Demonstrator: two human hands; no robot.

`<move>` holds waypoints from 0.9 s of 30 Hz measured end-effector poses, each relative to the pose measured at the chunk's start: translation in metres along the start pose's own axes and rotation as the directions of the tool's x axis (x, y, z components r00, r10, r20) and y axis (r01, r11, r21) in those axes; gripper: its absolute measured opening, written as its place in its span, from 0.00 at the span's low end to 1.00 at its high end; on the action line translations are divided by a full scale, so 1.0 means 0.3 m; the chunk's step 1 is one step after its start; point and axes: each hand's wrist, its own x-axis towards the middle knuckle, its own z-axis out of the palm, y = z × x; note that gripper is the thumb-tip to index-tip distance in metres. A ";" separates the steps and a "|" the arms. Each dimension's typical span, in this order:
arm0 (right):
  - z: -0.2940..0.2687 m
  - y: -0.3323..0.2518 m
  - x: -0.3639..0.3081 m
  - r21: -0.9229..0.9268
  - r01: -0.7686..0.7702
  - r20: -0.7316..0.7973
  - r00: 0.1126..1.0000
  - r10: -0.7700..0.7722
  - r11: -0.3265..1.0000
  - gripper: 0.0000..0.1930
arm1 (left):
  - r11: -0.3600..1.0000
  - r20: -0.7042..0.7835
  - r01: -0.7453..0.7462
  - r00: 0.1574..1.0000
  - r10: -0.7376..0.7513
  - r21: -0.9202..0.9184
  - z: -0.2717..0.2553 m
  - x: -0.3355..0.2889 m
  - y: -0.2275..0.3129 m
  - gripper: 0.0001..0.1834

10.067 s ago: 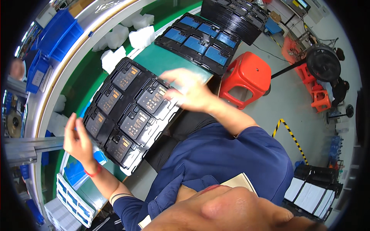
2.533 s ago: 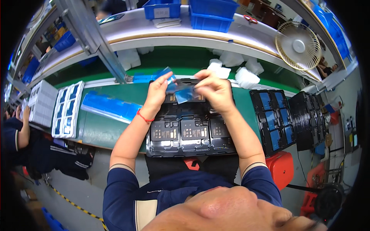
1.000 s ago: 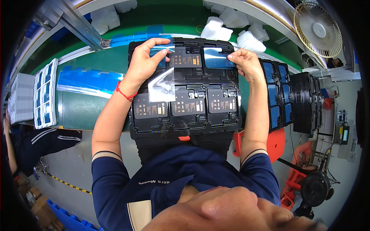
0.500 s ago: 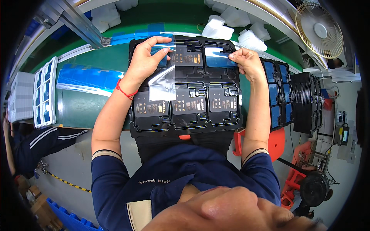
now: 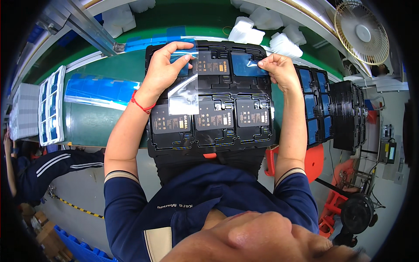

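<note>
The left hand (image 5: 165, 66) has a clear film sheet (image 5: 183, 103) in its grip, over the black tray (image 5: 174, 153) on the tabletop (image 5: 94, 126). The right hand (image 5: 282, 72) pinches a blue film (image 5: 244, 64) at the tray's far-right compartment.

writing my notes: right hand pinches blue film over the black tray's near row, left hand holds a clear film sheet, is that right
Wrong row: the head view shows the blue film over the far row of the black tray, at its right end. The right hand pinches it; the left hand holds a clear film sheet.
</note>
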 end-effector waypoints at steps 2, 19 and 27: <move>0.005 0.001 -0.003 -0.043 0.013 -0.018 1.000 -0.014 0.999 0.06 | 1.000 -0.001 0.011 1.000 -0.011 -0.015 0.001 0.000 0.001 0.13; 0.065 -0.069 -0.036 -0.680 0.120 -0.056 0.975 -0.215 0.724 0.12 | 0.995 -0.038 -0.058 0.997 0.062 0.087 -0.005 0.006 -0.030 0.13; 0.080 -0.210 -0.085 -0.769 0.161 -0.241 0.823 -0.514 0.618 0.22 | 0.990 -0.029 -0.129 0.991 0.127 -0.051 -0.002 0.003 -0.025 0.16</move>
